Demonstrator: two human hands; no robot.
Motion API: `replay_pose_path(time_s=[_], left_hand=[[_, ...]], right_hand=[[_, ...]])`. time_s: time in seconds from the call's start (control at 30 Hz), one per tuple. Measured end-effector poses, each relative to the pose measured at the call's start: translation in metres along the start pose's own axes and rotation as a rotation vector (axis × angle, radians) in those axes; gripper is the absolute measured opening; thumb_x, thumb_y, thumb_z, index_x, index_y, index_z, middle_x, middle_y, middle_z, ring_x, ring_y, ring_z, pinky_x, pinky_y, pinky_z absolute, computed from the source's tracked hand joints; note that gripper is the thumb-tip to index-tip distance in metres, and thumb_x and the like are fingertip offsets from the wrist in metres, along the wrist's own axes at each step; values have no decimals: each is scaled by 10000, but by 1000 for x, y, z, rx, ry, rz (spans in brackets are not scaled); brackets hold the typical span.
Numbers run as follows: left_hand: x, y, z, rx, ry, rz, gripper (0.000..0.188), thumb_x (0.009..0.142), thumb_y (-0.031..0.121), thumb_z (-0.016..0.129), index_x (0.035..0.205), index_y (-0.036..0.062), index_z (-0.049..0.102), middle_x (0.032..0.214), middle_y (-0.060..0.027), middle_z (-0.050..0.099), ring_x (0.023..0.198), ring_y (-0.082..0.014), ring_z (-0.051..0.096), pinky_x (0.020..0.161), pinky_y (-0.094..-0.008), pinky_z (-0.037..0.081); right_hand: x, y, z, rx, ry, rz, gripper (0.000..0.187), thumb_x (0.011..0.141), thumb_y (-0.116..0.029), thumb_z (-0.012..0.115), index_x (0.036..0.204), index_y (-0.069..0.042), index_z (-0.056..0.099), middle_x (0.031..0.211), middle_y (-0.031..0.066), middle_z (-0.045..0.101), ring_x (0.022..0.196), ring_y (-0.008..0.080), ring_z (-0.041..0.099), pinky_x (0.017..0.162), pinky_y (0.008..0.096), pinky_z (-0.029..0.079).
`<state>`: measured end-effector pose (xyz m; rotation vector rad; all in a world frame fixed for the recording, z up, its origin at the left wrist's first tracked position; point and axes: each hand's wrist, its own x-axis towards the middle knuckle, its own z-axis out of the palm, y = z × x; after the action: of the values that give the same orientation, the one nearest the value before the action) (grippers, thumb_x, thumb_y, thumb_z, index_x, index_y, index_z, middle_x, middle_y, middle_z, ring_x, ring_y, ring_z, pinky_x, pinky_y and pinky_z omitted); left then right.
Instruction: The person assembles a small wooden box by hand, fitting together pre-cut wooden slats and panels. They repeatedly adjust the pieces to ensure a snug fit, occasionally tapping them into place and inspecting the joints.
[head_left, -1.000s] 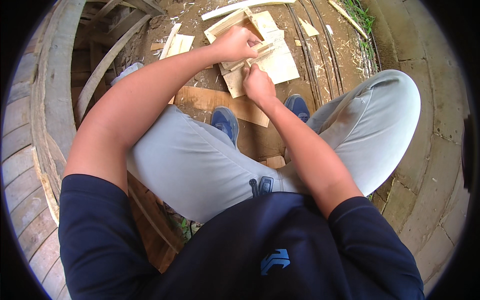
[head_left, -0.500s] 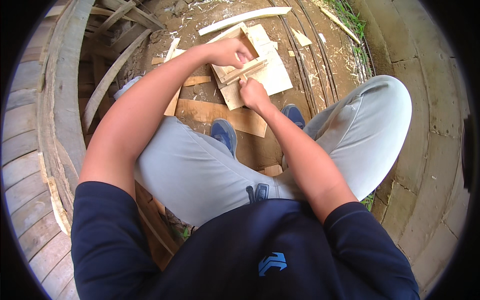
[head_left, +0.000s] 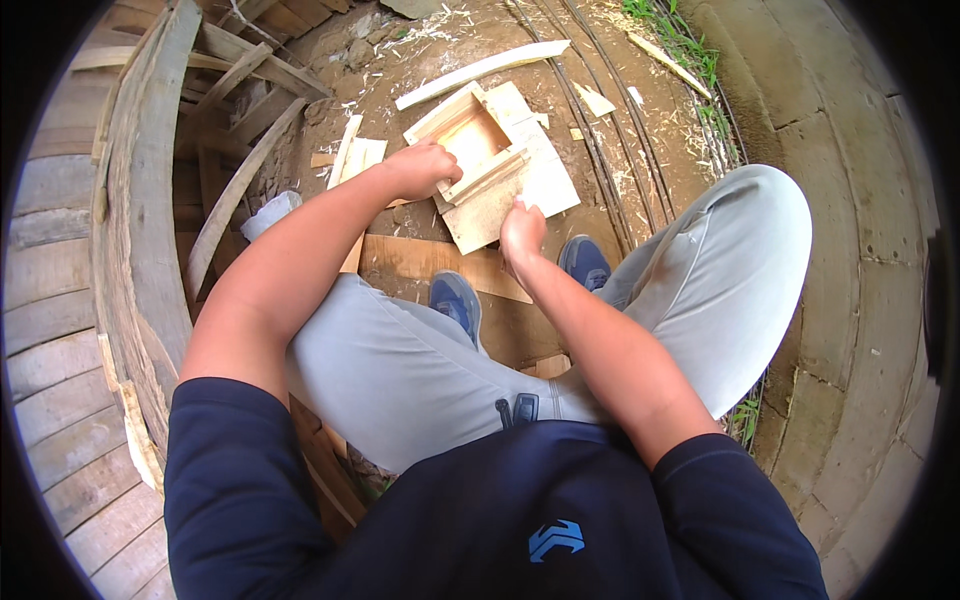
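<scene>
1. Apparently steadying the wooden box (head_left: 476, 138), clasped at its near-left corner in the left hand (head_left: 428, 172).
2. Right of this clasp, by the board (head_left: 553, 180) with the right hand (head_left: 523, 232); cannot tell whether gripping.
3. Probably needing firm left pressure next.

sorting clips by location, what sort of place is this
Likely an outdoor spot for woodworking: bare soil strewn with pale shavings, a box-like wooden frame, and green grass growing alongside.

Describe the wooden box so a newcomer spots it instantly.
On the dirt, just past the blue shoes, lies a flat, pale board. The box overlaps it, its near corner at the left hand. Unlike the flat scraps nearby, it stands walled and hollow.
</scene>
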<state>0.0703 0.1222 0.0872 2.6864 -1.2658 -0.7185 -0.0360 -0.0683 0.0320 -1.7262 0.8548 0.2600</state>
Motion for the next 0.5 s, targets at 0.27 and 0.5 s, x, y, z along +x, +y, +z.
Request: replay_pose_path(time_s=[0.27, 0.5], left_hand=[[37, 35, -44, -303, 116, -84, 289, 861, 192, 756, 1105, 38, 750, 1011, -185, 727, 946, -364, 689, 843, -422, 548], [95, 52, -53, -362, 177, 99, 321, 894, 241, 740, 1100, -4, 747, 972, -215, 739, 903, -319, 720, 823, -410, 559]], right_hand=[[-63, 14, -5, -102, -152, -57, 424, 1027, -318, 444, 1076, 55, 639, 1057, 336, 664, 1057, 504, 617, 936, 547, 447], [14, 33, -2, 124, -186, -149, 415, 1000, -314, 415, 825, 23, 585, 743, 233, 606, 754, 384, 600, 777, 512, 446]])
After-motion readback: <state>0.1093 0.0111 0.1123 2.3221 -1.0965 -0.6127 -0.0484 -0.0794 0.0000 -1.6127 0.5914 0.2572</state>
